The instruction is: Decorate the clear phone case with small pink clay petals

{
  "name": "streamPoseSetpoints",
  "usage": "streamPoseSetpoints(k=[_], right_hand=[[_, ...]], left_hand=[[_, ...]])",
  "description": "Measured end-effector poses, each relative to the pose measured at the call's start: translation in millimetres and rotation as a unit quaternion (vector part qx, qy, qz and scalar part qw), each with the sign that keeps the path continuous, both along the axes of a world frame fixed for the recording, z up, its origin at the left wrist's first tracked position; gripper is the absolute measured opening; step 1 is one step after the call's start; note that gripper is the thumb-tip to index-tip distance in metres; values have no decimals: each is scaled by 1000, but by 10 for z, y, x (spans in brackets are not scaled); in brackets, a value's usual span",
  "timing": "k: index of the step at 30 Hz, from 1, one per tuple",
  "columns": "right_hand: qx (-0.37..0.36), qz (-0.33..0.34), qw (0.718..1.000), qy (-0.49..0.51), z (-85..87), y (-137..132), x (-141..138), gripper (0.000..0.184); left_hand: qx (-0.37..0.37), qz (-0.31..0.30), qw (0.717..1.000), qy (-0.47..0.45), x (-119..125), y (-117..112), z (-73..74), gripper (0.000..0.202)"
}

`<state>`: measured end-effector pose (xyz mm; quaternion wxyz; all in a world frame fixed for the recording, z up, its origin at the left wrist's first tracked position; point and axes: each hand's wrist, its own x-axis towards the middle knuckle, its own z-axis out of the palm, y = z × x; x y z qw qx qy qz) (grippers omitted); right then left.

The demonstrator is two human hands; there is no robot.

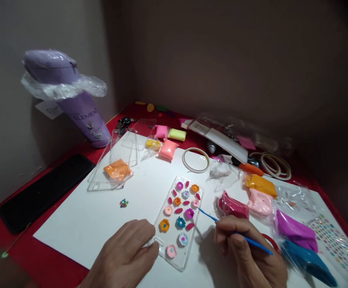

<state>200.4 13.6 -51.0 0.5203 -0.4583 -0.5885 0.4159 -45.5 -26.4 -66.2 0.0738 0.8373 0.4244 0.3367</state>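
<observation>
- From the head camera, a clear case (173, 232) dotted with little clay flowers lies on a white sheet (80, 228) over the red-covered desk (49, 262).
- The left hand (128, 250) has its fingers closed on the case's near left edge.
- The right hand's (248, 248) fingers grip a slim blue tool (208, 214), its tip at a pink flower (195, 203); whether they touch, I can't tell.
- Crowding the right side: a crimson packet (233, 206) just beyond that hand, then purple (296, 231) and teal (308, 260) packets, with a gem sheet (335, 240) alongside.
- A tape roll (183, 162) sits past the case; off left, an orange packet (118, 171) overlaps another clear case (103, 185), near a black slab (44, 192) and a purple tumbler (84, 110).
- The right hand partly covers a red ring (271, 241); the gem sheet runs into shadow, and the plastic-wrapped clutter behind is too dim to make out.
</observation>
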Motion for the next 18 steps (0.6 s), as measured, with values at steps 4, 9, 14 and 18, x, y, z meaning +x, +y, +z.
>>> streamPoseSetpoints(k=[4, 9, 14, 18], right_hand=[[13, -15, 999, -40, 44, -14, -16, 36], [43, 35, 992, -109, 9, -6, 20, 35], [75, 52, 986, -141, -16, 8, 45, 33], [76, 49, 986, -143, -20, -10, 38, 32]], left_hand=[[-7, -1, 1000, -7, 2, 13, 3, 26], [5, 1, 1000, 1, 0, 18, 8, 26], [6, 9, 1000, 4, 1, 10, 5, 28], [6, 6, 1000, 6, 0, 9, -2, 27]])
